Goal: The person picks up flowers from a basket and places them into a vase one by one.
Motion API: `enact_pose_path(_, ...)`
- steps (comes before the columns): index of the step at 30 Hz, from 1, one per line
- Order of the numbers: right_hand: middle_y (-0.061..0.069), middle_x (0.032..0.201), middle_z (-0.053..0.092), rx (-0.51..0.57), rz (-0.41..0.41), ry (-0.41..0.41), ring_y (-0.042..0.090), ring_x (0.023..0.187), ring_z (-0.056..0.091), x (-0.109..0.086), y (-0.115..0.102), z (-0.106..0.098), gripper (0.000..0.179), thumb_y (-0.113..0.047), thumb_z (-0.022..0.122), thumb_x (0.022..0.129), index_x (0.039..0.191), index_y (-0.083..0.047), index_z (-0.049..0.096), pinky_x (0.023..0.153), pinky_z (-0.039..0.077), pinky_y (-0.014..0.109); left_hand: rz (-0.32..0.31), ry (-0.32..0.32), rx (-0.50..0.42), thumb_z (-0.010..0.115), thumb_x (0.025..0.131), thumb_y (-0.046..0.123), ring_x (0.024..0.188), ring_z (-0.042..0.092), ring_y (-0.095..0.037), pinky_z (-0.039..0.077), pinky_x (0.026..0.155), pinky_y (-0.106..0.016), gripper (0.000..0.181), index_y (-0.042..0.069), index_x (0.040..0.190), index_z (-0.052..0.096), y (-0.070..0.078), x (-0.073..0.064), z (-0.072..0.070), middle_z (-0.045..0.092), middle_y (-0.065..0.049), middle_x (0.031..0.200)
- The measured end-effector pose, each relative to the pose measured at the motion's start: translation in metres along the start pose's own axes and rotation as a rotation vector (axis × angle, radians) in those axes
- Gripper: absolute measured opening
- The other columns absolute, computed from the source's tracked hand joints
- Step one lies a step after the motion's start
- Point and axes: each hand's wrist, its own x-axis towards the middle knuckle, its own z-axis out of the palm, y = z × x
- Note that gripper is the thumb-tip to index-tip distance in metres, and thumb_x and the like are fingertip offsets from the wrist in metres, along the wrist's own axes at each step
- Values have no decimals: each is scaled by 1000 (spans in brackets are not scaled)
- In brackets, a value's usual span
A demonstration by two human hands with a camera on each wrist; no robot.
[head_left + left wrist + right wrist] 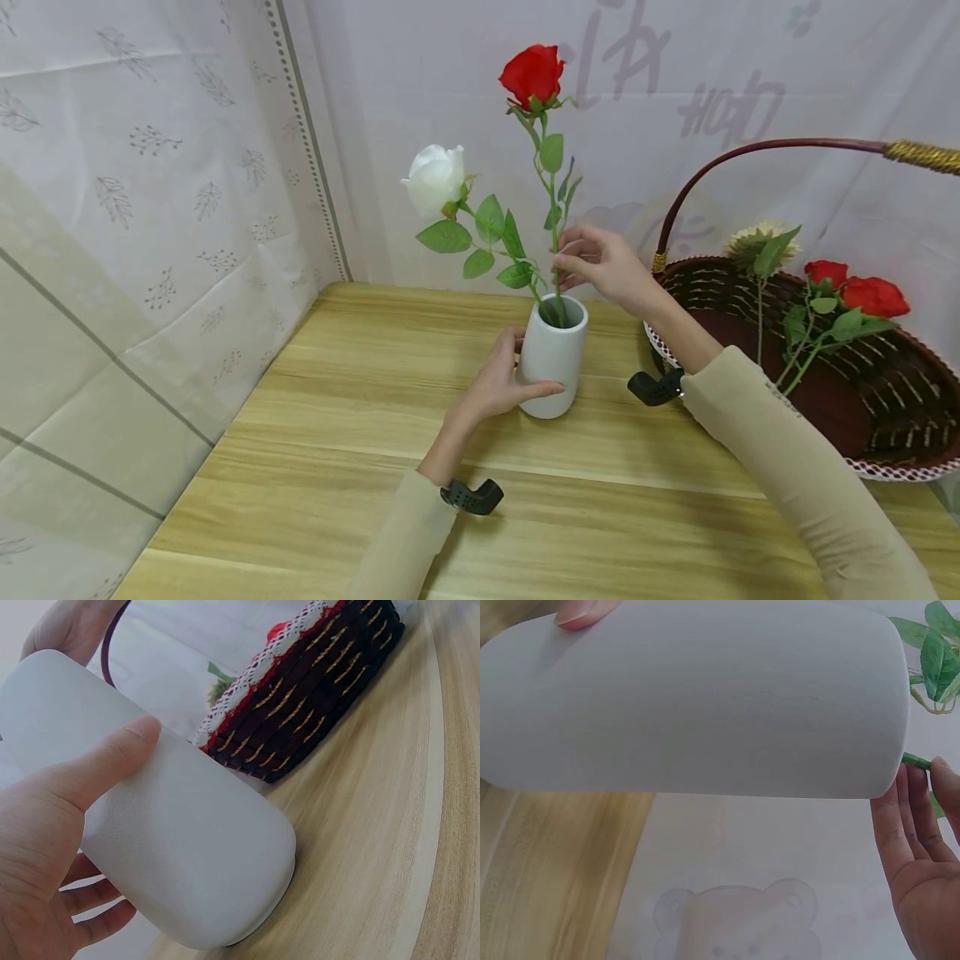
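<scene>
A white vase [553, 367] stands upright on the wooden table [315, 417]. My left hand [498, 383] grips its side, with the thumb across the near face and the fingers round the far left, as the left wrist view also shows. Just above the rim, my right hand [600, 262] pinches the green stem of a red rose [534, 77] between thumb and fingers. That stem's lower end is inside the mouth of the vase [705, 705]. A white rose [437, 179] with green leaves leans left out of the same mouth.
At the right stands a dark woven basket [885, 408] with a tall arched handle [780, 143]. Inside lie red roses [873, 296] and a pale flower [757, 250]. Patterned cloth [187, 208] hangs behind and left of the table.
</scene>
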Motion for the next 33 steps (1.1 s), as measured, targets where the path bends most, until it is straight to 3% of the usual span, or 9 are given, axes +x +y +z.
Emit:
enact_pose_path(7,20,104,65,3,42,-5,25,88,68,-2,0,0,23,-11,62,102,119,4,56,85,56,50,-8,-4,-12,89,78,39,121,49,-19,46,97,-41,88,10,141,36,1,0,0,46,-6,134)
enact_pose_path(16,17,101,70,-50,49,-55,25,86,70,-2,1,-1,24,-13,66,100,118,2,61,82,57,37,-22,-6,-23,89,77,37,119,49,-19,46,96,-43,88,10,141,35,0,0,1,45,-5,133)
enact_pose_path(23,11,102,71,-97,64,-61,28,90,67,-3,2,-1,24,-19,68,99,117,-4,65,84,53,38,-14,-7,-42,89,78,36,119,49,-19,46,98,-47,87,12,141,35,0,0,2,44,-5,133)
enact_pose_path(33,17,118,68,-136,86,-130,27,97,65,-3,6,-2,30,-20,63,102,123,1,63,91,51,47,-14,-10,-52,89,78,35,118,48,-21,46,97,-50,85,12,139,35,0,0,1,44,-6,133)
